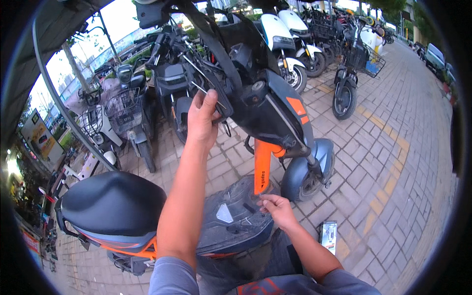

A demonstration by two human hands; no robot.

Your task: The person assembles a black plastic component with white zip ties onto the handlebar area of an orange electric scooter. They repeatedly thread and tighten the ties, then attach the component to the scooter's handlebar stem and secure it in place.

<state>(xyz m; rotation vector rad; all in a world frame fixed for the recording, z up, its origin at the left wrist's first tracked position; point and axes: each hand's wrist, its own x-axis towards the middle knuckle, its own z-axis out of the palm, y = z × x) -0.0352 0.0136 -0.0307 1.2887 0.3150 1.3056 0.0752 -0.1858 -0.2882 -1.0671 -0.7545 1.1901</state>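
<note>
A scooter with a dark footboard [211, 228] and an orange front column [262, 167] stands before me. Its dark front panel [273, 123] tilts away to the right, with black parts exposed behind it. My left hand [202, 120] is raised beside these parts, thumb and fingers closed on a thin metal rod [198, 88]; the rod's far end is unclear against the dark cover. Low down, my right hand [278, 209] pinches its fingertips together at the foot of the orange column, just above the footboard. Whatever it holds is too small to make out.
The black seat [110, 204] is at the left. A printed box [328, 236] lies on the paving beside my right forearm. Parked scooters, one white [280, 37] and one with a wire basket [125, 110], line the background. An electric bike [346, 78] stands farther right.
</note>
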